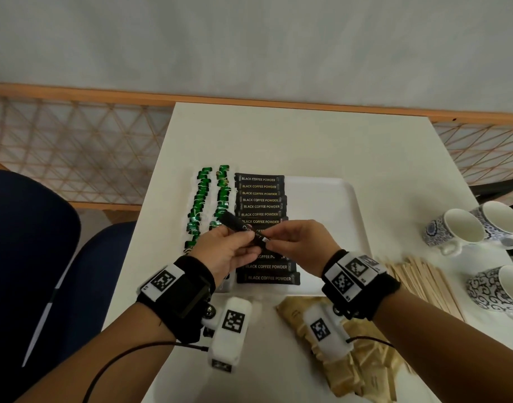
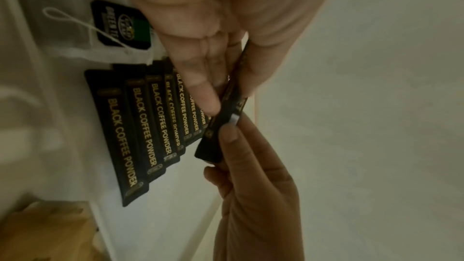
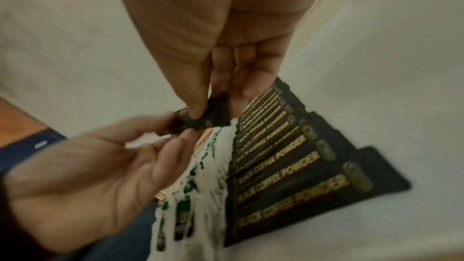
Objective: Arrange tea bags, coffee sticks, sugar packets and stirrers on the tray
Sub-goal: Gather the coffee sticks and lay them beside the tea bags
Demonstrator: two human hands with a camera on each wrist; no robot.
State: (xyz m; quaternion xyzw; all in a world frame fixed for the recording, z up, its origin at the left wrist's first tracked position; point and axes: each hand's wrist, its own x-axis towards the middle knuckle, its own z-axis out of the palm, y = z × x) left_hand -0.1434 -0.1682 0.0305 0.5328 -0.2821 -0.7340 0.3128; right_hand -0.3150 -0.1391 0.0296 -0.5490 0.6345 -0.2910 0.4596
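Above the white tray (image 1: 322, 199), both my hands hold one black coffee stick (image 1: 241, 228) slantwise. My left hand (image 1: 248, 241) grips its middle, and my right hand (image 1: 272, 242) pinches its near end. The left wrist view shows the coffee stick (image 2: 226, 120) between my left hand's fingers (image 2: 206, 94) and my right hand (image 2: 236, 138). In the right wrist view my right hand (image 3: 200, 114) pinches the stick's end (image 3: 216, 118). A column of black coffee sticks (image 1: 261, 200) lies on the tray. Two columns of green-tagged tea bags (image 1: 204, 199) lie to its left.
Brown sugar packets (image 1: 363, 365) lie in a pile at the table's near edge. Wooden stirrers (image 1: 421, 279) lie in a heap to the right of the tray. Three patterned cups (image 1: 456, 231) stand at the far right. Blue chairs (image 1: 31, 242) stand left of the table.
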